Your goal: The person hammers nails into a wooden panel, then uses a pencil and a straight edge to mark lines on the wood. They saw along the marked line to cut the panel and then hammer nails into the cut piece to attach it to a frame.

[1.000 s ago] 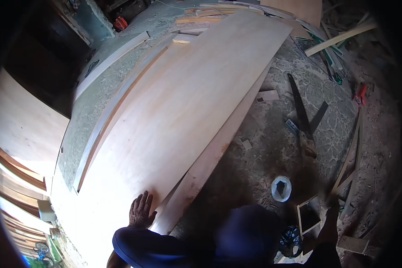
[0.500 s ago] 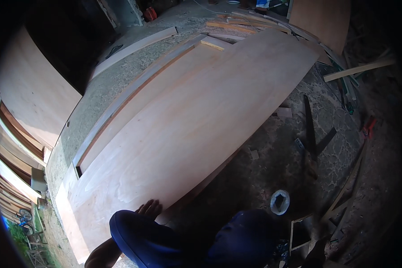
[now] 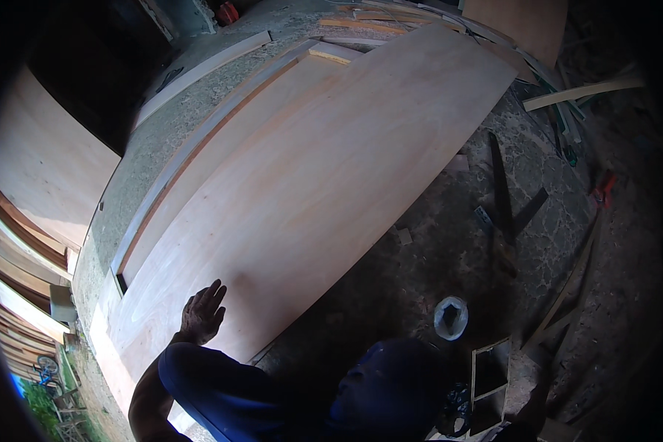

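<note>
A large pale plywood sheet (image 3: 317, 177) lies slantwise before me, partly over a wooden frame (image 3: 199, 140) whose long edge strip shows on its left. My left hand (image 3: 203, 315) is over the sheet's near end, fingers stretched out, holding nothing. A soft shadow falls on the wood beside it, but I cannot tell for sure whether the palm touches. Low on the right, a dark shape that looks like my right hand (image 3: 530, 414) reaches down near a small wooden frame (image 3: 491, 352); its fingers are lost in shadow.
A handsaw (image 3: 501, 184) and a white roll of tape (image 3: 450, 318) lie on the concrete floor at right. Wood strips (image 3: 390, 16) are heaped at the far end. Another plywood panel (image 3: 48, 162) stands at left. My knees, in blue trousers (image 3: 221, 387), are close to the sheet.
My left hand has moved up and left from the sheet's near edge, showing more of itself past my knee. The whole view has shifted slightly.
</note>
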Demonstrator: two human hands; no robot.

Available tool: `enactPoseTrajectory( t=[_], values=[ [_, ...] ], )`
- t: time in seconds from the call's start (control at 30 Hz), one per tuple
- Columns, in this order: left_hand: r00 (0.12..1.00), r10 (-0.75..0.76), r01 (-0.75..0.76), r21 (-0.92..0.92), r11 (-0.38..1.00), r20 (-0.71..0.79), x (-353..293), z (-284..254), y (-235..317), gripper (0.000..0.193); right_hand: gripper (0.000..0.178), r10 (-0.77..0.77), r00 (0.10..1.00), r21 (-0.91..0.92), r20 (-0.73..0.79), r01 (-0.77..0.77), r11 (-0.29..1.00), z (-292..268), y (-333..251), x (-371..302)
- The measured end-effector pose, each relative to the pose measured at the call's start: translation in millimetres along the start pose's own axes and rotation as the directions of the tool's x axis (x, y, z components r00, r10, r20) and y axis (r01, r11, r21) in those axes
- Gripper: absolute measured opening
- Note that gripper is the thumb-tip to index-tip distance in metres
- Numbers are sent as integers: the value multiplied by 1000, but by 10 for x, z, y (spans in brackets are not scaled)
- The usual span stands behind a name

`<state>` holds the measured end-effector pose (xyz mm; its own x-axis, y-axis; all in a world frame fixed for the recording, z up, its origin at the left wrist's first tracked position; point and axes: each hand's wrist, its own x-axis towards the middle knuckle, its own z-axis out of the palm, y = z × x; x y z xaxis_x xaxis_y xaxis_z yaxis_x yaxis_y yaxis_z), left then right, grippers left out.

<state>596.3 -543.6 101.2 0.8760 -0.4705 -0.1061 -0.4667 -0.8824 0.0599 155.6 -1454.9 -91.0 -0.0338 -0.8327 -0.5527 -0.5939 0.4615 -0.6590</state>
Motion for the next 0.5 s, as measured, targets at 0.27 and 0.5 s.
enactPoseTrajectory(
  t=[0.27,0.5],
  values=[
    [989,102,-89,112,990,-109,862,-343,-342,54,45,-359,933,-225,42,358,906,-260,-369,-238],
    [969,139,-119,109,987,-202,1230,-482,-480,48,57,-879,420,-434,227,852,295,-391,-862,-863]
  ],
)
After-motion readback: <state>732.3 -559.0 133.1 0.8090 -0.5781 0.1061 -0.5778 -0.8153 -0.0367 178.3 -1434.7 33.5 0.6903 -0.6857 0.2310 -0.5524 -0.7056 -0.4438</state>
